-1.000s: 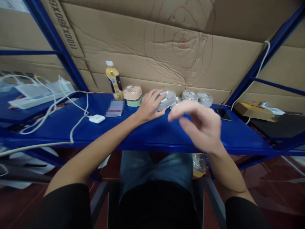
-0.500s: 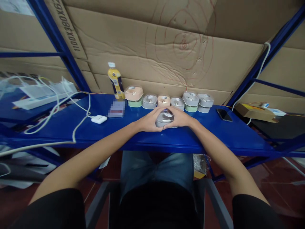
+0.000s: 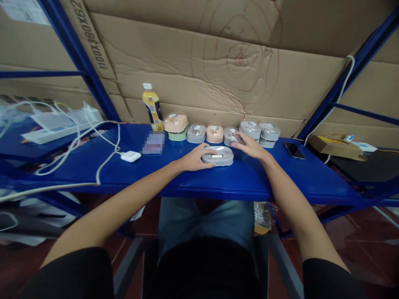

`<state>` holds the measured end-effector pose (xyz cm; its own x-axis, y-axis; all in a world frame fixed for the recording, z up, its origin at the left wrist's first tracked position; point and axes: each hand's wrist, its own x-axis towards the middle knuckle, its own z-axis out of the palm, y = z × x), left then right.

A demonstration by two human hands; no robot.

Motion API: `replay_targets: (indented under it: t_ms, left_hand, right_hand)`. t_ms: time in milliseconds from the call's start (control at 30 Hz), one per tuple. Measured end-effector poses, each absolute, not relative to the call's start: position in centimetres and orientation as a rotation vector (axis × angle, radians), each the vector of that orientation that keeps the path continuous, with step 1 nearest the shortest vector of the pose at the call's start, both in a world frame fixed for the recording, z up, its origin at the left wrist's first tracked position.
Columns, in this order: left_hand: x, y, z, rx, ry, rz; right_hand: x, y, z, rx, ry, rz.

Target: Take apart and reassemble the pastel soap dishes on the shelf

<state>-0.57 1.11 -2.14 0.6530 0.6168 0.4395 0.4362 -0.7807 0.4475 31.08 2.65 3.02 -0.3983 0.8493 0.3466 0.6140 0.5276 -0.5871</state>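
Observation:
A grey oval lidded container [image 3: 225, 160] with a pale handle on its lid rests on the blue shelf [image 3: 190, 182], close in front of me. Fingers and thumb of my left hand [image 3: 197, 159] are wrapped round its left end. Farther back, my right hand [image 3: 251, 148] has its fingers and thumb closed on the right side of a small grey container [image 3: 230, 133] with a clear lid. To its left stand a small peach container [image 3: 215, 133] and another small grey container [image 3: 196, 133].
At the back left, a peach container [image 3: 175, 121] sits on a green container [image 3: 177, 136] beside a yellow bottle [image 3: 153, 110]. Stacked grey containers [image 3: 250, 128] are at the right, near a phone [image 3: 294, 150]. A white earbud case [image 3: 130, 156] and cables lie left.
Both hands were round the grey oval container in front of me. My right hand has left it and moved back and right to the small grey container; my left hand stays on the oval one.

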Motion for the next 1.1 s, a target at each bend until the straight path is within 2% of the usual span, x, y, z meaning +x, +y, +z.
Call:
replay_targets:
  t_ms: [267, 433, 633, 900, 1100]
  left_hand:
    - [-1.2, 1.5, -1.6, 2.578, 0.86, 0.871]
    - [-3.1, 3.2, -1.0, 2.489, 1.017, 0.965]
    - [-4.6, 4.5, -1.0, 2.428, 1.211, 0.891]
    - [-1.7, 2.2, -1.3, 2.541, 0.917, 0.961]
    - [-0.2, 1.3, -1.7, 2.444, 0.913, 0.981]
  right_hand:
    - [34.2, 2.4, 4.0, -1.508, -2.155, 0.536]
    - [34.5, 2.3, 4.2, -1.566, -2.145, 0.604]
    - [34.9, 2.9, 3.9, -1.584, -2.183, 0.613]
    - [34.0, 2.7, 3.6, -1.291, -2.127, 0.503]
    - [30.0, 2.1, 3.0, -1.04, -2.281, 0.444]
